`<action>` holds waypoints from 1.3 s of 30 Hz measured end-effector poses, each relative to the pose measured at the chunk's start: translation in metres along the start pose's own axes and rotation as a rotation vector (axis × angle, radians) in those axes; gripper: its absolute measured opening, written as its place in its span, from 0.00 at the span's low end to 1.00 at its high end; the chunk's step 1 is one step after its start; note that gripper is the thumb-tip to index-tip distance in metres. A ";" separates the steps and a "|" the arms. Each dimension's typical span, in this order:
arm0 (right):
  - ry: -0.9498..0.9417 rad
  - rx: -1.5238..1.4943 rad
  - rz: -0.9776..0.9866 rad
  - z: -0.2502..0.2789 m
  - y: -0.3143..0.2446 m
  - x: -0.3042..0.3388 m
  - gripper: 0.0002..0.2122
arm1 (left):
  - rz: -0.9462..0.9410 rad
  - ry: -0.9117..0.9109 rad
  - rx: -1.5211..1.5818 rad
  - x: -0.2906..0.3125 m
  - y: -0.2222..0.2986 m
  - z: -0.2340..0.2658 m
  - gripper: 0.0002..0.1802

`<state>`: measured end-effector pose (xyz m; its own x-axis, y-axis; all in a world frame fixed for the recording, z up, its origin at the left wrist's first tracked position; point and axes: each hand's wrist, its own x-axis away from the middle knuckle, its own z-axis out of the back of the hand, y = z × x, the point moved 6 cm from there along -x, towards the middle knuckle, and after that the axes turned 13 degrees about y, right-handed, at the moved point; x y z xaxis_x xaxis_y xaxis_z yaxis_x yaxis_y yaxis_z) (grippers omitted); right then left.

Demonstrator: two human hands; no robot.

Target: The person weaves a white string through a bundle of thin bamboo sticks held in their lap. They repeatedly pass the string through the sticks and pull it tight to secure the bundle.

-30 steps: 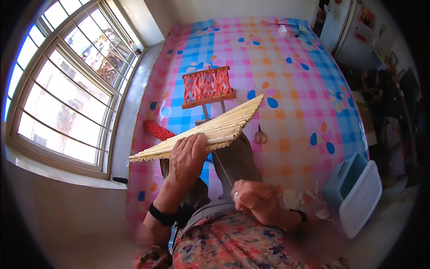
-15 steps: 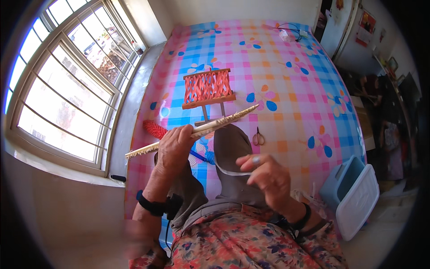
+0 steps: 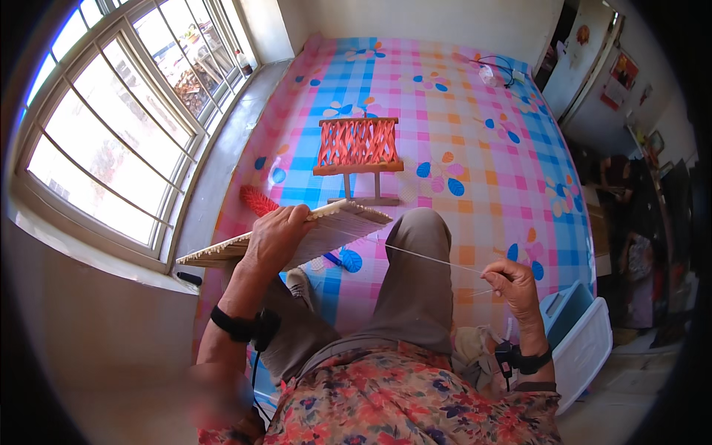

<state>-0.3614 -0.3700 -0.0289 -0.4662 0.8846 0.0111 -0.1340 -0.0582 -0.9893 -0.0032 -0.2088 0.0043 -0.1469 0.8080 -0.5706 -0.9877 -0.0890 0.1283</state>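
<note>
My left hand (image 3: 276,236) grips the upper edge of a flat, pale beige panel (image 3: 326,231) with a knobbly rim and fine lines across its face. The panel is tilted above my left leg. From its face a thin white thread (image 3: 437,259) runs taut to my right hand (image 3: 513,285), which pinches it out to the right. A short loose end shows beside those fingers; whether they also hold a needle I cannot make out.
A wooden stand (image 3: 360,148) laced with red strips stands ahead on the checked sheet (image 3: 475,178). Behind my left hand lies a red textured piece (image 3: 257,200). A blue item (image 3: 348,259) sits between my legs. At right, a blue bin (image 3: 561,310) and white lid (image 3: 582,356) lean together.
My right hand has moved right, drawing the thread out straight. My left hand has turned the panel from edge-on so its face shows. My right knee now covers the scissors' spot.
</note>
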 end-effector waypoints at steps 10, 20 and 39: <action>0.080 0.432 -0.056 0.096 0.040 0.005 0.03 | 0.105 -0.117 0.036 -0.015 -0.006 -0.039 0.12; 0.398 0.540 -0.293 0.249 0.108 0.058 0.06 | 0.175 -0.124 0.154 -0.036 -0.035 -0.057 0.16; 0.808 0.142 -0.038 0.352 0.067 0.059 0.05 | 0.125 -0.244 0.175 -0.033 -0.050 -0.069 0.15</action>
<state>-0.7055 -0.4845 -0.0430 0.3076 0.9442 -0.1174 -0.2713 -0.0313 -0.9620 0.0470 -0.2708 -0.0394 -0.2281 0.9149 -0.3330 -0.9356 -0.1114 0.3349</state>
